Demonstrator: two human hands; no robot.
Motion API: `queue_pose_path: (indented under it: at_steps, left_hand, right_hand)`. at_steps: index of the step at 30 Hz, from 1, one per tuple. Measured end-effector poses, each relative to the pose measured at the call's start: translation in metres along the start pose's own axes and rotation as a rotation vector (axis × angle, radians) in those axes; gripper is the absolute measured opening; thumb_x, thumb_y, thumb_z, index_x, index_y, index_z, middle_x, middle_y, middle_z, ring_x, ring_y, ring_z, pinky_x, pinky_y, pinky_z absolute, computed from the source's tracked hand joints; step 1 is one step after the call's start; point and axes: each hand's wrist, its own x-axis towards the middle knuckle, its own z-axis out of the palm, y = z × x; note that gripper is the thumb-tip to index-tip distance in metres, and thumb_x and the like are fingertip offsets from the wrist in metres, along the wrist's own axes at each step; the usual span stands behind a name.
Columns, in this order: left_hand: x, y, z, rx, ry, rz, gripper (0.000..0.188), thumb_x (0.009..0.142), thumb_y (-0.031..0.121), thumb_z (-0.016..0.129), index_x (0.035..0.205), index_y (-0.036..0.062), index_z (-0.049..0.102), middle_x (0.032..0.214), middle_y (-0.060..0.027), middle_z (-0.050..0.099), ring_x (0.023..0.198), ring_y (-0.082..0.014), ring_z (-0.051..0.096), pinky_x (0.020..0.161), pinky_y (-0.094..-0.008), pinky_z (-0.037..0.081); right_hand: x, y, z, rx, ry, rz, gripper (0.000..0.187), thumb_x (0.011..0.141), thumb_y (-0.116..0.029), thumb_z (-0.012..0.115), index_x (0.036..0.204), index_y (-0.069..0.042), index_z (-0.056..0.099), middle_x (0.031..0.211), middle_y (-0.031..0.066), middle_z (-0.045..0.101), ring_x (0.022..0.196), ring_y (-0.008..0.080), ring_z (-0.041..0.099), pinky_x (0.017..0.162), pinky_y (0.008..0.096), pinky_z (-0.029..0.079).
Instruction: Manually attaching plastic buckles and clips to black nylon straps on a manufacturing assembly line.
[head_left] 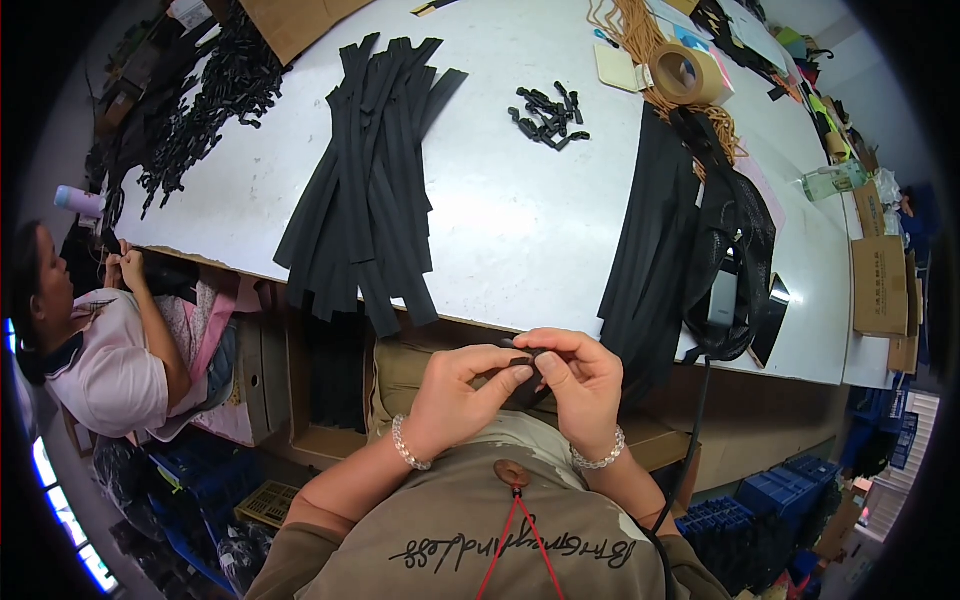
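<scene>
Close to my body, just off the table's near edge, my left hand (462,392) and my right hand (582,388) meet at the fingertips. Both are closed in a pinch on the end of a black strip (524,394), part of which hangs below the fingers. A small dark piece shows between the thumbs, too covered to make out. Ahead on the white table (510,230) lies a loose pile of flat black strips (375,190). Farther back is a small heap of black plastic fittings (548,118). More long black strips (645,230) lie to the right.
Right of the strips is a black mesh bag (745,220) with a phone-like device (722,300). A tape roll (684,72), tan cord (630,28) and a bottle (834,180) stand beyond. A co-worker (110,350) sits left, near a large heap of black fittings (225,90).
</scene>
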Motion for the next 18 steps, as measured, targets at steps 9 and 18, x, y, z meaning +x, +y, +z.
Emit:
queue_pose_path:
  at_steps: [9,18]
  left_hand:
    - [0.003,-0.001,-0.003,-0.152,-0.114,-0.34,0.017,0.084,0.011,0.064,0.088,-0.0048,0.066,0.063,-0.001,0.061,0.058,-0.0002,0.048,0.05,-0.0183,0.04]
    - [0.004,0.01,-0.008,0.017,-0.114,-0.336,0.016,0.082,0.013,0.066,0.08,-0.0033,0.067,0.059,-0.0005,0.061,0.056,-0.0006,0.051,0.048,-0.0183,0.04]
  right_hand:
    - [0.001,0.016,-0.006,0.186,0.047,0.217,0.014,0.086,-0.002,0.058,0.098,0.0,0.064,0.099,0.0047,0.062,0.077,0.0052,0.056,0.059,0.0169,0.043]
    - [0.001,0.022,-0.006,0.113,0.032,0.161,0.014,0.084,0.0,0.06,0.097,0.0,0.066,0.096,0.0062,0.062,0.076,0.0067,0.055,0.058,0.0172,0.043]
